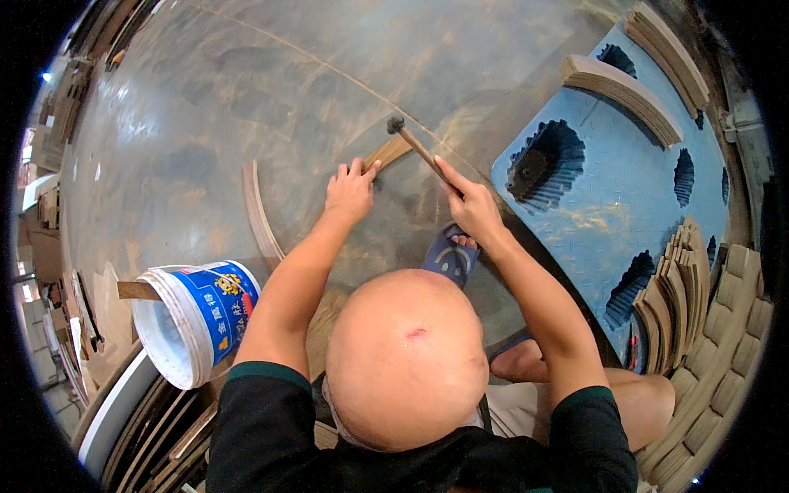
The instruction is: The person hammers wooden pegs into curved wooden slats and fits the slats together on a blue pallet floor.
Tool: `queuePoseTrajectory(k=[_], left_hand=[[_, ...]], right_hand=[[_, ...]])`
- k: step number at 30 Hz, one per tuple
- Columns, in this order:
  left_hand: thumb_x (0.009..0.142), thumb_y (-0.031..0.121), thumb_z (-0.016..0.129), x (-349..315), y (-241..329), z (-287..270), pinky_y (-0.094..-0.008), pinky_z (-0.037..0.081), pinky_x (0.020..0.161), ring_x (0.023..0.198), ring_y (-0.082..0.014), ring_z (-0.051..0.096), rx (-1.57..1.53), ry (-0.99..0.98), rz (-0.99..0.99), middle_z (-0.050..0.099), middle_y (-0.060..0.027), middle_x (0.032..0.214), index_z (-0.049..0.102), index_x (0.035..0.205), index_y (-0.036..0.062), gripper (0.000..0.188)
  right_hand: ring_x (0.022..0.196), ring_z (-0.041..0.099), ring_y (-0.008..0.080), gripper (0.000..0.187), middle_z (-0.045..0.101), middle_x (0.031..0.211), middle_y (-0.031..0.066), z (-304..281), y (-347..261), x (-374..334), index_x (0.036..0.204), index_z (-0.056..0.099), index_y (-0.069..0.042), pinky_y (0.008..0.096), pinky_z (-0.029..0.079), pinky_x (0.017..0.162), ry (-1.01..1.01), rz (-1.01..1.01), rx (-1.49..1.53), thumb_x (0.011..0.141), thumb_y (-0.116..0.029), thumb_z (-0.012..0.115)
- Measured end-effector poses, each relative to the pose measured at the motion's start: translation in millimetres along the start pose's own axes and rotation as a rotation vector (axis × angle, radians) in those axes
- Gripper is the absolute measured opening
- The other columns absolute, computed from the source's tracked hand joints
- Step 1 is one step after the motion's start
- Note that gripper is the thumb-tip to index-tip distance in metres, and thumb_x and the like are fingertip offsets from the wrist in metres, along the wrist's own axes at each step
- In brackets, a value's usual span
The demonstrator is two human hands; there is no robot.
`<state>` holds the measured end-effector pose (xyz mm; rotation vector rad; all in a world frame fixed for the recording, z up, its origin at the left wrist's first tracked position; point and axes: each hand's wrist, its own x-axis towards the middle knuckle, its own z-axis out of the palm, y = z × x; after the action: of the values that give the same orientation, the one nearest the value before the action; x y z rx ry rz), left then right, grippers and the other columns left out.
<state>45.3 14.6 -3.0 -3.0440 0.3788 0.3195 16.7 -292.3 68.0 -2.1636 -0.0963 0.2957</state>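
Observation:
My left hand (352,191) grips the near end of a short curved wooden piece (389,153) low over the floor. Its far end reaches toward the tool in my right hand (474,202). That hand is closed around the wooden handle of what looks like a hammer (417,148), its small dark head up and to the left, just beyond the wood. A second curved wooden strip (260,209) lies on the floor to the left of my left forearm.
A white and blue bucket (222,312) stands left, a flat wooden stick (139,290) across its rim. On the right is a blue board (612,193) with dark ribbed openings, carrying curved wooden blocks (622,86) and a stack of curved strips (675,300). More boards (156,427) lean lower left.

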Motion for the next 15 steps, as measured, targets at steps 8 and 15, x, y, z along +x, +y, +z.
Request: queuePoseTrajectory(k=[8, 15], left_hand=[[0.111, 0.041, 0.070, 23, 36, -10, -0.0587, 0.044, 0.125, 0.148, -0.0354, 0.053, 0.027, 0.014, 0.044, 0.050, -0.0072, 0.174, 0.041, 0.182, 0.0283, 0.077], [0.109, 0.042, 0.073, 25, 36, -4, -0.0554, 0.057, 0.113, 0.146, -0.0370, 0.056, -0.081, 0.012, 0.020, 0.052, -0.0058, 0.171, 0.048, 0.177, 0.0269, 0.074]], right_hand=[[0.085, 0.065, 0.0158, 0.058, 0.075, 0.107, 0.0029, -72, -64, 10, 0.173, 0.059, -0.016, 0.0332, 0.057, 0.080, 0.066, -0.147, 0.461, 0.116, -0.016, 0.072], [0.075, 0.047, 0.0056, 0.061, 0.054, 0.087, -0.0082, -183, -89, -29, 0.175, 0.058, -0.021, 0.0258, 0.042, 0.067, 0.043, -0.085, 0.356, 0.116, -0.015, 0.072]])
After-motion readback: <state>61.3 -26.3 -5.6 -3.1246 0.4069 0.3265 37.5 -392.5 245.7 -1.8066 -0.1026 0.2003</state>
